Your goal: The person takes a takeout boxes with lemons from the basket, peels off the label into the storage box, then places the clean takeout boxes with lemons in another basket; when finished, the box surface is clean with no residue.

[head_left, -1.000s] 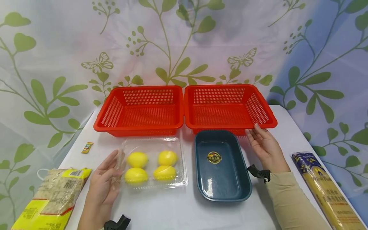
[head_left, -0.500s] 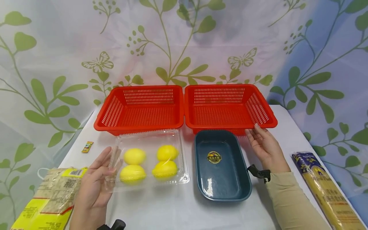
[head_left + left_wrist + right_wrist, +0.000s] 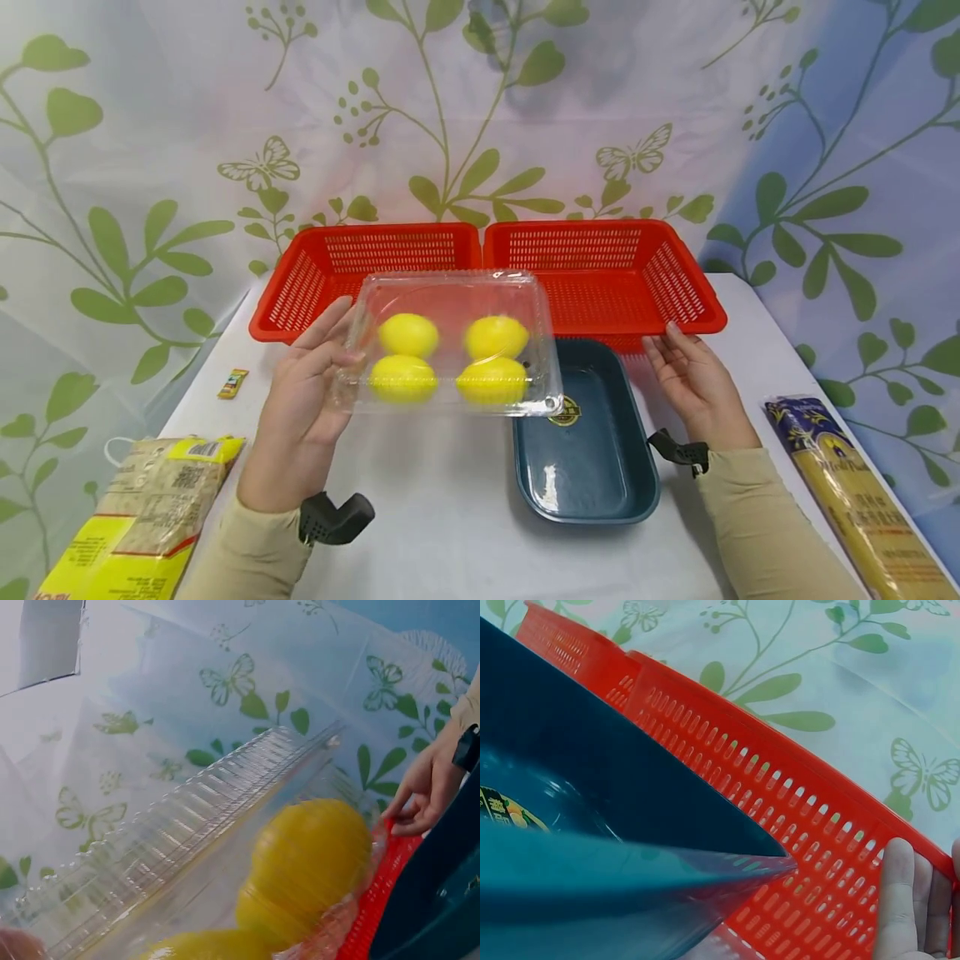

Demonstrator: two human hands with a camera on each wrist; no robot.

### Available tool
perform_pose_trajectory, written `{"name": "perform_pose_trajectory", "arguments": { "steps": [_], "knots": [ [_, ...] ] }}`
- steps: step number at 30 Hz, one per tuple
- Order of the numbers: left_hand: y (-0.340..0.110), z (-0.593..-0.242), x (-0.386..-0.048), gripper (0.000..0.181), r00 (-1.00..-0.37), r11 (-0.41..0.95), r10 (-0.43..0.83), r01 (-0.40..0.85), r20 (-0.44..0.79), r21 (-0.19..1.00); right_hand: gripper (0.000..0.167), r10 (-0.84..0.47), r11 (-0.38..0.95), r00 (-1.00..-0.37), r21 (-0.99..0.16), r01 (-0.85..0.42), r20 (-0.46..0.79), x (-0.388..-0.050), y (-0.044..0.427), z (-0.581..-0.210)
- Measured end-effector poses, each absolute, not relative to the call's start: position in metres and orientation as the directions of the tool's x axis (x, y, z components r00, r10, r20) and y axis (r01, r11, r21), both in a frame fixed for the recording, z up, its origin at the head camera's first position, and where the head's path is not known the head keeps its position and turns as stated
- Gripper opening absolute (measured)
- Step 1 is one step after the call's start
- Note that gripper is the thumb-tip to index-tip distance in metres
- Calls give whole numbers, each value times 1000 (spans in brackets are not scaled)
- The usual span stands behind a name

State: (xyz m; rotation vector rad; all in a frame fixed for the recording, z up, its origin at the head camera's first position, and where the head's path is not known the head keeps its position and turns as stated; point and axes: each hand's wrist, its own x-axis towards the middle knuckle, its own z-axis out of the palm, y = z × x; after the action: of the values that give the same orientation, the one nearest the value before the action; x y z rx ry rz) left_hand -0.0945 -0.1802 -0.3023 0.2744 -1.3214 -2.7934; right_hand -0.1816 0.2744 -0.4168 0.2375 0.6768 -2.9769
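Note:
My left hand (image 3: 303, 408) holds a clear plastic clamshell box (image 3: 450, 292) by its left side, raised above the table. Inside lie several yellow lemons (image 3: 408, 336), which also fill the lower part of the left wrist view. The box overlaps the fronts of both red baskets and the far end of a blue-green tray (image 3: 592, 475). At the right, my right hand (image 3: 697, 387) grips the front rim of the right red basket (image 3: 600, 300). In the right wrist view its thumb (image 3: 896, 892) lies against the slotted wall.
The left red basket (image 3: 315, 275) stands beside the right one, against the patterned cloth. A small yellow packet (image 3: 233, 383) lies at left, with a yellow-and-clear bag (image 3: 150, 508) nearer. A pack of noodles (image 3: 855, 492) lies along the right edge.
My left hand has lifted the box of lemons off the table and carried it up and to the right, now over the baskets' front and the tray's far end. The right hand stays put.

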Motion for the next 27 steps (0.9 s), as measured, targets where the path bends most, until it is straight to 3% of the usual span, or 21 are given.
{"name": "perform_pose_trajectory", "arguments": {
  "steps": [7,13,17,27],
  "knots": [
    [-122,-302,-150,58,-988,-666,-125,15,-92,746,52,-17,-899,-987,-430,86,-162,-180,279,-418],
    [-67,-305,-205,56,-987,-597,-149,45,-55,801,55,18,-898,-979,-435,74,-205,-179,281,-419],
    [-35,-312,-239,52,-986,-580,-164,61,-43,813,66,16,-891,-972,-444,92,-233,-179,279,-418],
    [13,-334,-287,54,-963,-521,-248,45,-101,852,83,9,-869,-974,-483,104,-226,-181,275,-418]
  ]
}}
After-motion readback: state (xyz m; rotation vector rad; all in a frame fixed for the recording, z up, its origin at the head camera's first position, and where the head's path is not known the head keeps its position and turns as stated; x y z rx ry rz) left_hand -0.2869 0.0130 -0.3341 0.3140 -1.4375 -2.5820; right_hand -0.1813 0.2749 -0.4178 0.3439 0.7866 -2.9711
